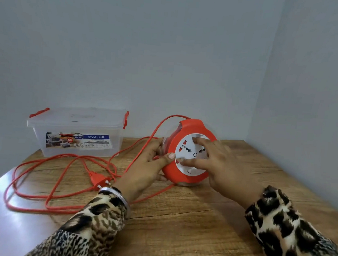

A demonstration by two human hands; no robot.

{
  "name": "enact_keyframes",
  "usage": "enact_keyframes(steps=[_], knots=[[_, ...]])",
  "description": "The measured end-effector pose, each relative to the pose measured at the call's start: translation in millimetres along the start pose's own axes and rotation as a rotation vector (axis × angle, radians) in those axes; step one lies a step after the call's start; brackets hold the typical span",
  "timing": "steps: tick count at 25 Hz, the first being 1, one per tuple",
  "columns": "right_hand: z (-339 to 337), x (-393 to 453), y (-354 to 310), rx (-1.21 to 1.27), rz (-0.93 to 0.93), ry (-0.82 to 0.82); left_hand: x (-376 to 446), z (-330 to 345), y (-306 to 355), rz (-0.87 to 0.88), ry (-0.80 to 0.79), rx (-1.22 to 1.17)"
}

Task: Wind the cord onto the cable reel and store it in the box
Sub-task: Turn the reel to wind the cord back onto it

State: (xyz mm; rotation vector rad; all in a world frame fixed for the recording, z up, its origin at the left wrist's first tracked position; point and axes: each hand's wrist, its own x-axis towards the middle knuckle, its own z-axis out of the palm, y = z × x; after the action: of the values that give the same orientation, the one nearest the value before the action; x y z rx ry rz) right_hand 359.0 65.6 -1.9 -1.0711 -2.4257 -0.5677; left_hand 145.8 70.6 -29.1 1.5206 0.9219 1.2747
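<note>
Standing on edge, the cable reel [188, 153] is gripped at its left rim by the left hand [151, 164]; right hand [217, 163] fingers are spread on its face. Loose cord [61, 172] is trailed leftward, nearer the left hand.

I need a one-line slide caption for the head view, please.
Left hand steadies the cable reel, right hand on its face; cord lies loose.

Left hand [147, 166] gripping red cable reel [184, 149], right hand [219, 163] on its face, cord [62, 160] loose
</note>
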Motion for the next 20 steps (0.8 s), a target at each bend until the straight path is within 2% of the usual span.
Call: enact_keyframes(steps=[1,6,12,16,20], knots=[[3,1,-1,-0.067,-0.007,-0.012,0,-3,1,0.004,-0.022,0.002],[12,3,-8,-0.262,-0.010,0.148,-3,-5,3,0.017,-0.026,0.005],[14,4,-23,-0.233,0.236,0.184,-6,2,1,0.030,0.025,0.005],[16,4,-31,0.032,0.531,0.211,-9,14,2,0.050,0.054,-0.013],[19,6,-32,0.617,0.784,0.092,-12,18,4,0.035,0.081,0.006]])
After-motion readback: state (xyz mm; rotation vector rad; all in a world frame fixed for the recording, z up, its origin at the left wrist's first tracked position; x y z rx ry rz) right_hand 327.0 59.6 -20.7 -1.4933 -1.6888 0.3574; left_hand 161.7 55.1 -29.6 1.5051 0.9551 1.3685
